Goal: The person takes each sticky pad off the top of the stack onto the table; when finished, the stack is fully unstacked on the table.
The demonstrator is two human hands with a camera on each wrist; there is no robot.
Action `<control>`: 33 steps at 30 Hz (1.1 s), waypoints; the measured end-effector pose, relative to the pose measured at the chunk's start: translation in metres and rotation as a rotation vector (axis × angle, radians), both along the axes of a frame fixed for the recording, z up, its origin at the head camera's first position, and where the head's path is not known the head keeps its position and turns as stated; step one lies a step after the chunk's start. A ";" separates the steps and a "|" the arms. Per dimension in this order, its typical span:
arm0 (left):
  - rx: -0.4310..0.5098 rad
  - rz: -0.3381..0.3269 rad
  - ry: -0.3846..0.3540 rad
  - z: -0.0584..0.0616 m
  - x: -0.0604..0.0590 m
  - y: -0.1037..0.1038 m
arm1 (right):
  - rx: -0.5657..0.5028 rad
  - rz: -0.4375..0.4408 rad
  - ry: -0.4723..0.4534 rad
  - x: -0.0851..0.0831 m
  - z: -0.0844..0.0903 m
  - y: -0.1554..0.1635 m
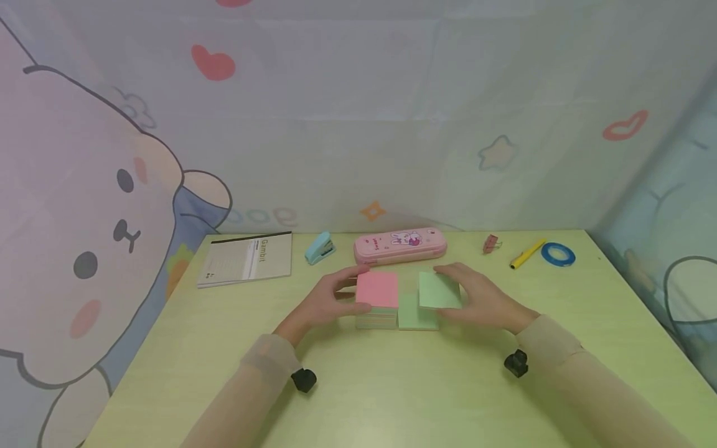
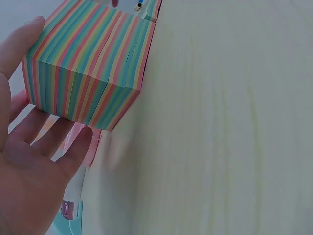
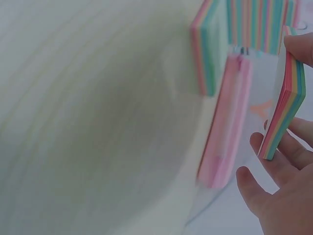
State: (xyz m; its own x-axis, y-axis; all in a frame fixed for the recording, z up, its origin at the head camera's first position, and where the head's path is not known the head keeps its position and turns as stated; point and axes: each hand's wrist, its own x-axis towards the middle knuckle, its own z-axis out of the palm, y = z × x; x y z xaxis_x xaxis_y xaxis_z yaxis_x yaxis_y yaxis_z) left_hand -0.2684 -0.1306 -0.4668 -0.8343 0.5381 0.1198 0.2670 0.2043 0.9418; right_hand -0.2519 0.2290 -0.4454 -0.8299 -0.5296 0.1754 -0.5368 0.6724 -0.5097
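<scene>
Gripping paper stack (image 1: 377, 291), left hand (image 1: 327, 298), pinching pad (image 1: 437, 290), right hand (image 1: 483, 300), yellowish table (image 1: 392, 389), cartoon backdrop (image 1: 358, 137)

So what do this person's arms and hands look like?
The left hand and right hand are bare, no gloves or rings visible. Long, pale beige sleeves reach the wrists, with a small black device at each.

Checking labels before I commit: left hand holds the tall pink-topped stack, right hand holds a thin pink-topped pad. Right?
One error: the thin pad in the right hand is green-topped, not pink-topped, as the head view shows. The left hand does hold the tall pink-topped stack.
</scene>
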 end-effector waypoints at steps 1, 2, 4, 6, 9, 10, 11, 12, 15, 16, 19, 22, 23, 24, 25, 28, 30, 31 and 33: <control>0.002 0.001 -0.002 0.000 0.000 0.000 | 0.011 -0.002 0.004 0.000 -0.003 0.005; 0.002 0.003 -0.004 0.000 0.000 0.000 | 0.024 0.000 0.010 0.000 -0.006 0.010; 0.004 0.007 -0.010 0.000 0.001 0.000 | 0.053 -0.002 0.016 0.000 -0.012 0.020; 0.003 0.009 -0.016 0.000 0.001 0.000 | 0.074 0.001 0.011 0.001 -0.018 0.029; 0.001 0.015 -0.017 0.000 0.001 0.000 | 0.086 -0.002 -0.025 0.002 -0.025 0.039; 0.001 0.016 -0.017 0.000 0.002 0.000 | 0.086 0.000 -0.038 0.002 -0.027 0.041; 0.000 0.019 -0.017 0.000 0.002 0.000 | 0.084 0.004 -0.050 0.002 -0.029 0.043; 0.001 0.021 -0.017 0.000 0.002 0.000 | 0.088 0.006 -0.058 0.002 -0.031 0.045; 0.000 0.025 -0.017 0.001 0.002 0.000 | 0.094 0.019 -0.079 0.003 -0.034 0.047; 0.000 0.025 -0.019 0.001 0.002 0.000 | 0.099 0.022 -0.085 0.003 -0.035 0.047; 0.002 0.025 -0.020 0.001 0.001 0.000 | 0.111 0.028 -0.098 0.004 -0.033 0.045; 0.005 0.022 -0.022 0.001 0.001 0.000 | 0.118 0.025 -0.106 0.005 -0.032 0.044; 0.006 0.020 -0.023 0.000 0.001 0.000 | 0.116 0.025 -0.106 0.006 -0.031 0.043; 0.007 0.019 -0.023 0.000 0.001 0.000 | 0.114 0.025 -0.105 0.006 -0.031 0.043; 0.007 0.017 -0.023 0.000 0.001 0.000 | 0.111 0.025 -0.105 0.006 -0.030 0.042; 0.010 0.013 -0.022 0.000 0.001 0.000 | 0.106 0.028 -0.103 0.006 -0.030 0.042; 0.007 0.014 -0.019 -0.001 0.001 0.000 | 0.105 0.031 -0.099 0.006 -0.030 0.041; 0.006 0.015 -0.018 0.000 0.001 0.000 | 0.105 0.030 -0.099 0.006 -0.030 0.041; 0.004 0.017 -0.017 0.000 0.001 0.000 | 0.108 0.030 -0.096 0.006 -0.031 0.041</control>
State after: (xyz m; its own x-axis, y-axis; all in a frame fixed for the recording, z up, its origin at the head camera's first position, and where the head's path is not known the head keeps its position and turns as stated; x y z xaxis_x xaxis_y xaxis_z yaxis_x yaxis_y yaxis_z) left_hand -0.2678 -0.1304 -0.4670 -0.8451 0.5237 0.1076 0.2476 0.2049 0.9470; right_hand -0.2458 0.2701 -0.4762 -0.8237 -0.5658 0.0369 -0.5097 0.7104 -0.4854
